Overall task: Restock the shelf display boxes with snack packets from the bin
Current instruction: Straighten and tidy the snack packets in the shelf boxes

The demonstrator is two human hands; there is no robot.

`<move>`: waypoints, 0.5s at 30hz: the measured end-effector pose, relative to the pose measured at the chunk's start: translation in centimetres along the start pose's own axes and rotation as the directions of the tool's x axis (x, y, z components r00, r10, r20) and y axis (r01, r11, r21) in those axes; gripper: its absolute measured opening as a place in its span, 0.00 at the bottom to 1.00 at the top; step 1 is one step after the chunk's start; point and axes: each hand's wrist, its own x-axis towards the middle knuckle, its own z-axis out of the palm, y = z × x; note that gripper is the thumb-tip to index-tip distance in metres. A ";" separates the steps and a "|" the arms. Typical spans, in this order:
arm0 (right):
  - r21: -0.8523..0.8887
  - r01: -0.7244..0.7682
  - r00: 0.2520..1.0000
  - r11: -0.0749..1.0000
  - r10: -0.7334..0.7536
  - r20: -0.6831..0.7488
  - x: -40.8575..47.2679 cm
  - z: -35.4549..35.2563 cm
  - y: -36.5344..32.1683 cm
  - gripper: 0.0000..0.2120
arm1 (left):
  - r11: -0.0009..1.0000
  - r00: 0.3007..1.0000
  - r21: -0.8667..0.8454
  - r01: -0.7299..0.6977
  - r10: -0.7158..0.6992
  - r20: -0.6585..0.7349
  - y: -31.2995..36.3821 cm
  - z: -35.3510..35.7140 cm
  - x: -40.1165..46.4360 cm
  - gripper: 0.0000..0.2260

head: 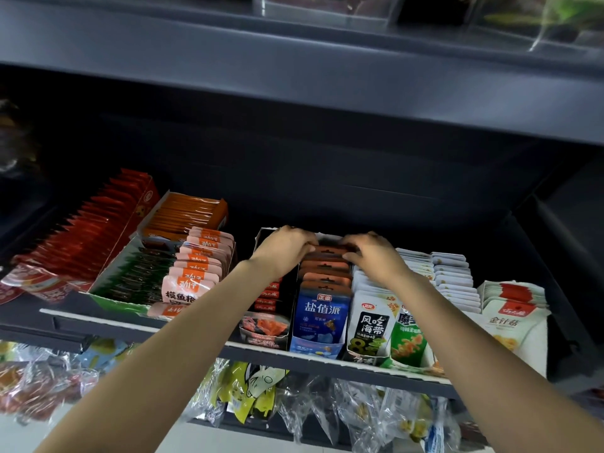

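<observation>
A row of blue snack packets with orange-brown tops point(323, 302) stands upright in a narrow display box point(315, 349) at the middle of the shelf. My left hand point(287, 248) and my right hand point(372, 253) reach to the back of that row. The fingers of both curl over the tops of the rearmost packets point(328, 249), left hand on their left side, right hand on their right. The bin is not in view.
Left on the same shelf are boxes of red point(88, 237), orange point(186, 214), green point(137, 276) and pink packets point(196, 273). Right are white seaweed point(371, 322) and other white packets point(510, 315). A dark shelf point(294, 60) overhangs above. Clear bagged snacks point(245, 393) hang below.
</observation>
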 end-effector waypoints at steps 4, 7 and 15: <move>-0.133 -0.003 0.998 0.991 -0.005 -0.060 -0.3 0.2 -0.8 0.14 | 0.986 0.997 0.163 -0.019 0.030 -0.067 0.1 0.3 0.2 0.16; -0.144 -0.004 1.000 0.990 0.000 -0.025 -0.3 0.1 -0.9 0.14 | 0.986 0.998 0.168 -0.014 0.023 -0.051 0.2 0.1 0.1 0.14; -0.011 -0.013 0.996 1.000 0.012 -0.092 -0.2 0.0 -0.6 0.12 | 0.992 0.993 0.125 -0.015 0.029 -0.115 -0.1 0.6 0.1 0.17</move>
